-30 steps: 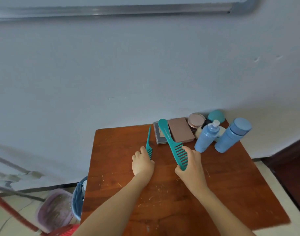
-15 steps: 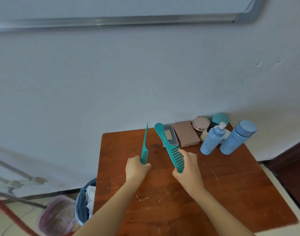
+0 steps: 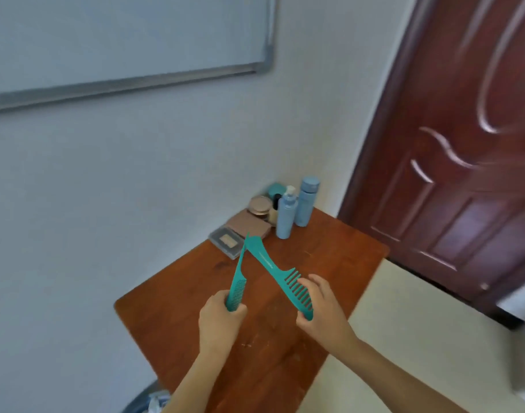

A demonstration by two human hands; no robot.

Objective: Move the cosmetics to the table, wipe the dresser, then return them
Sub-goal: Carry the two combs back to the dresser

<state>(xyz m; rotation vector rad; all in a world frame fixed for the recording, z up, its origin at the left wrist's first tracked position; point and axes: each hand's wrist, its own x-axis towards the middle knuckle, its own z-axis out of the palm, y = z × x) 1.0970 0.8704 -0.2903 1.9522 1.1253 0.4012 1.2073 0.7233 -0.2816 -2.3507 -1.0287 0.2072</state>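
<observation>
The left hand [image 3: 221,320] was fisted around the toothed end of a slim teal plastic tail comb [image 3: 237,286], whose pointed handle slanted up and away. The right hand [image 3: 324,314] pinched the toothed end of a broad teal wide-tooth comb [image 3: 273,268], fingers curled over the teeth and thumb beneath. The two handle tips crossed in view; whether they touched could not be told.

Both combs were held over a reddish-brown wooden tabletop [image 3: 338,263]. Past the tips, at the far corner against the pale wall, stood a clear grey flat case [image 3: 227,242], a pink flat box [image 3: 249,226], a round rose compact [image 3: 259,205], a teal round jar [image 3: 276,190], a light blue pump bottle [image 3: 286,216] and a light blue capped bottle [image 3: 306,204], all packed close together.

Bare wood lay between the hands and that cluster. The table's right edge met a cream floor, with a dark red panelled door [image 3: 464,144] beyond.
</observation>
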